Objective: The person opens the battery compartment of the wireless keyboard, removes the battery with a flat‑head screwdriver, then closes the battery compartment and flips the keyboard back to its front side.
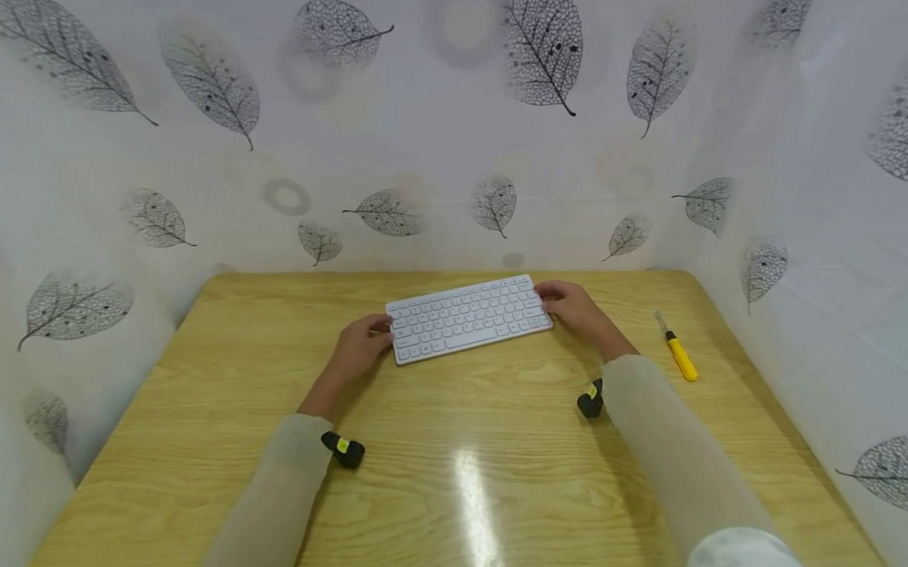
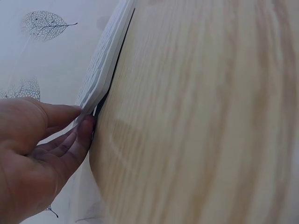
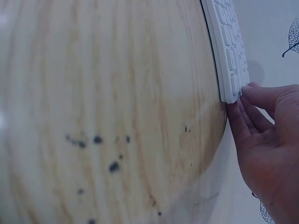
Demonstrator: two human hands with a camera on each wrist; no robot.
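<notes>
A white keyboard (image 1: 466, 318) lies slightly askew toward the back of the table, its right end farther back than its left. My left hand (image 1: 362, 348) pinches the left end, with the thumb on top and the fingers at the underside in the left wrist view. At the opposite end, my right hand (image 1: 572, 307) grips the right edge; the right wrist view has the thumb (image 3: 264, 97) on the top edge and the fingers below. A dark gap shows under the keyboard's edge (image 2: 105, 84) near the left fingertips.
To the right lies a screwdriver (image 1: 682, 357) with a yellow handle, its shaft pointing to the back. The wooden table (image 1: 430, 468) meets a leaf-patterned cloth (image 1: 434, 151) at the back and sides. Black wrist cameras (image 1: 344, 449) sit on both sleeves.
</notes>
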